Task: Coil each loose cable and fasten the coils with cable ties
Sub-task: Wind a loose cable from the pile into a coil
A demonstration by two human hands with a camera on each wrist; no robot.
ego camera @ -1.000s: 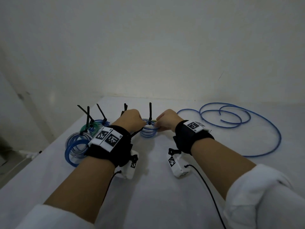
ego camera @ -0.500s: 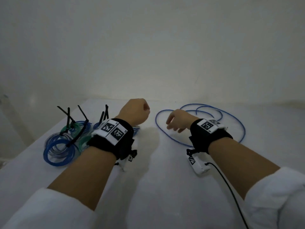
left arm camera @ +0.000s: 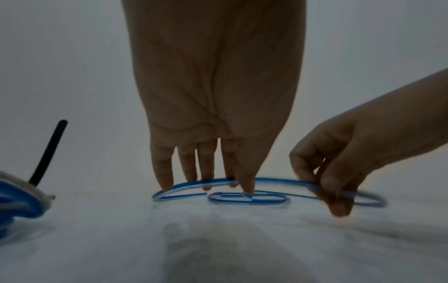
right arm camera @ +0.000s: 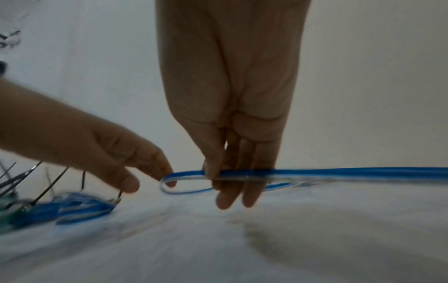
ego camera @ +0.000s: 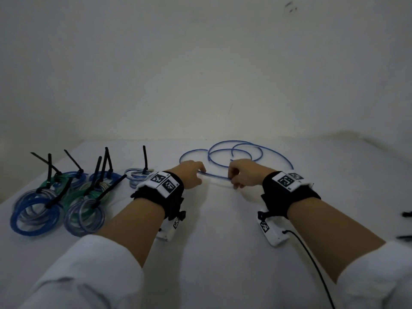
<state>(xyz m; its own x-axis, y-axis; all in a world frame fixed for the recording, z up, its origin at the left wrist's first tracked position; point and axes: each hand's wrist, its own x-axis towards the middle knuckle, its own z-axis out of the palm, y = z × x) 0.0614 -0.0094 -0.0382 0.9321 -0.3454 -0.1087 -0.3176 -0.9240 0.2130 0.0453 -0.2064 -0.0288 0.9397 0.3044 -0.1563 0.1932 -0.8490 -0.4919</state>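
A loose blue cable [ego camera: 214, 176] lies in wide loops on the white table, reaching toward the back wall. My left hand [ego camera: 191, 175] is at its near left bend, and the index fingertip [right arm camera: 168, 182] sits hooked inside that bend. My right hand [ego camera: 236, 177] pinches the same cable [right arm camera: 339, 170] between thumb and fingers a short way to the right. The stretch of cable [left arm camera: 278, 179] between the hands is lifted slightly off the table. Several tied coils [ego camera: 84, 217] in blue and green lie at the left, each with a black tie tail sticking up.
The newest small coil [ego camera: 138, 175] with an upright tie [ego camera: 145, 159] lies just left of my left wrist. Loose black ties [ego camera: 406, 214] show at the right edge. The wall stands close behind the cable loops. Bare white table [ego camera: 223, 241] stretches in front of my hands.
A second ago both hands were on the small tied coil. That coil now lies with the others at the left, and both hands have moved right and taken hold of the loose blue cable.
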